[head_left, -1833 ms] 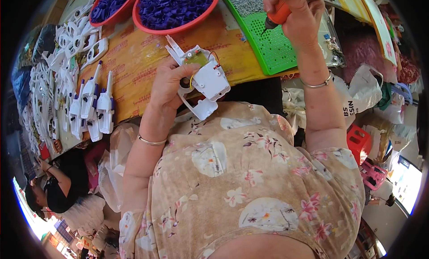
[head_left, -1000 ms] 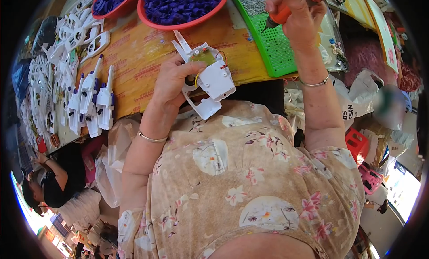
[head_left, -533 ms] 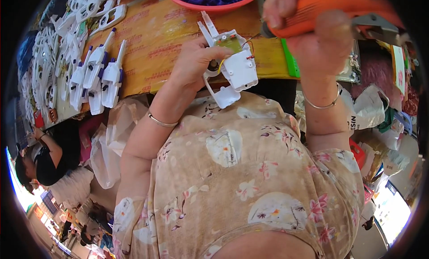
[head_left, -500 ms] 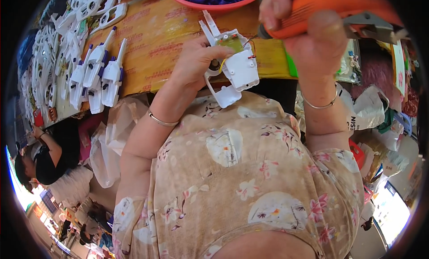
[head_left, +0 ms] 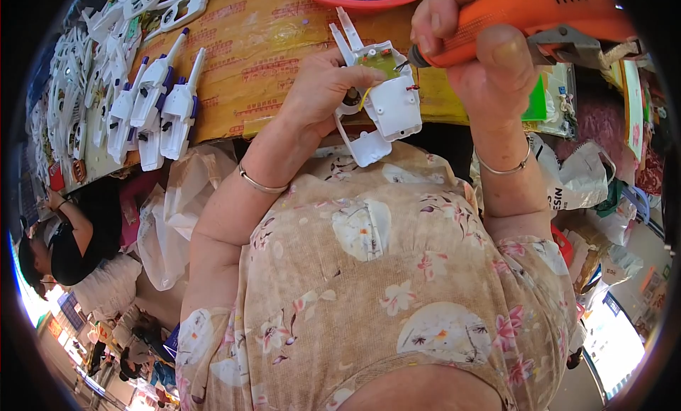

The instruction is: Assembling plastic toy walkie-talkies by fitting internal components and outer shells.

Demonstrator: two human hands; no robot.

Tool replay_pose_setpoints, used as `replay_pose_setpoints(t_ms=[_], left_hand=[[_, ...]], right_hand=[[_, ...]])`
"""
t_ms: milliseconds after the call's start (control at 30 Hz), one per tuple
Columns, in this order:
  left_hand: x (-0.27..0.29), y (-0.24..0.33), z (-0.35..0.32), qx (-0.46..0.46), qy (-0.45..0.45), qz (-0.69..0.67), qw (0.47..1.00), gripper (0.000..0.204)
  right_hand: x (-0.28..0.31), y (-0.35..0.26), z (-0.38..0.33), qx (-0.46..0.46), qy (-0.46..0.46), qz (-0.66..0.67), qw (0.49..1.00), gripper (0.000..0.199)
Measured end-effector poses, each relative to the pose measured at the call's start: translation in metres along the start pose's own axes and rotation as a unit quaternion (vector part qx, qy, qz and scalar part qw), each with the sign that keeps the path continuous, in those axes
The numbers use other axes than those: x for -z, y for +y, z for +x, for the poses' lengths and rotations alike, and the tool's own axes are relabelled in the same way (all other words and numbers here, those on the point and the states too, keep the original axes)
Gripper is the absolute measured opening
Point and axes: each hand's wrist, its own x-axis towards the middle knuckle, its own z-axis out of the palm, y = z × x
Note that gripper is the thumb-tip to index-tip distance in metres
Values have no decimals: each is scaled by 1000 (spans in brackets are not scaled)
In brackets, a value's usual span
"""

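Two hands are busy above the edge of the bench [head_left: 234, 78], which is covered with yellow-brown card with red print. The left hand [head_left: 319, 92] is closed around a white plastic toy shell [head_left: 386, 102]; its grip is tight, with fingers curled over the top edge and the thumb side hidden behind. The shell is held up in the air just over the bench edge, close to the chest. Its long side runs from upper left to lower right, with two thin prongs pointing up and left and a looped handle hanging at the bottom. Its open inside faces up, showing a small green board and thin wires. The right hand [head_left: 489, 63] is wrapped fully round an orange power screwdriver [head_left: 525, 17], which lies almost level and points left, its tip at the shell. The tip itself is too small to make out. A red bowl [head_left: 369, 0] of purple bits is cut off at the top. White and blue toy parts [head_left: 159, 102] stand in rows on the left. A white bag [head_left: 574, 184] with dark letters sits low on the right, beside a green packet [head_left: 543, 99] partly hidden by the wrist.
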Motion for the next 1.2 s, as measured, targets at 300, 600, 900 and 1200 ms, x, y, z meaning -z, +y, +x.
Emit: replay_pose_setpoints(t_ms=[300, 600, 900, 1200], left_hand=[[1, -3, 2, -8, -11, -1, 1000, 20], [-4, -1, -2, -11, -24, -21, 999, 21], [2, -1, 1, -32, -75, 29, 996, 25], [2, 16, -20, -101, -130, 152, 975, 37]], right_hand=[[29, 49, 35, 271, -286, 113, 912, 42], [18, 15, -6, -29, 27, -1, 999, 39], [65, -16, 5, 174, -5, -107, 979, 28], [34, 15, -28, -69, -104, -357, 926, 18]])
